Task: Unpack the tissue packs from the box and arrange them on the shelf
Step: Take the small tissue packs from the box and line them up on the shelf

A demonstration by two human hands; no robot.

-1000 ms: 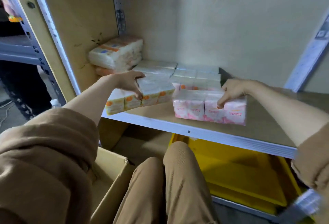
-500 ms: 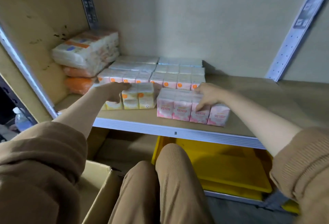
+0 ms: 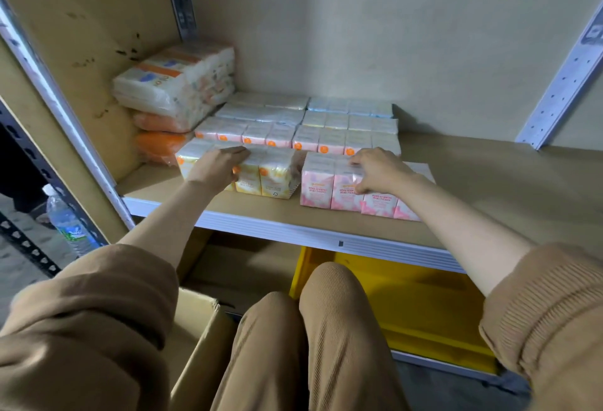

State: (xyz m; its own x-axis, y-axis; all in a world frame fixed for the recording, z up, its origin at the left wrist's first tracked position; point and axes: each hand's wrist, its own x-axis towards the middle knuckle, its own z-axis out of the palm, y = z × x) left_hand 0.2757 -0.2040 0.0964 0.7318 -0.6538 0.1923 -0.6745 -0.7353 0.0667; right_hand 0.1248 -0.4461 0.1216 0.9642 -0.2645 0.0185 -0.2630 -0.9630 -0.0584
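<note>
A yellow tissue multipack stands near the front edge of the wooden shelf. My left hand lies over its top and front. Right of it stands a pink tissue multipack, with my right hand gripping its top and front. Behind them lie rows of white tissue packs. The open cardboard box sits at the lower left beside my knees; its inside is hidden.
Bigger tissue bundles are stacked on orange packs in the shelf's left back corner. A yellow bin sits under the shelf. A water bottle stands on the floor at left. The shelf's right half is bare wood.
The view has shifted a little. My left hand slid further right over the yellow multipack. My right hand stays on the pink multipack, which sits about where it was.
</note>
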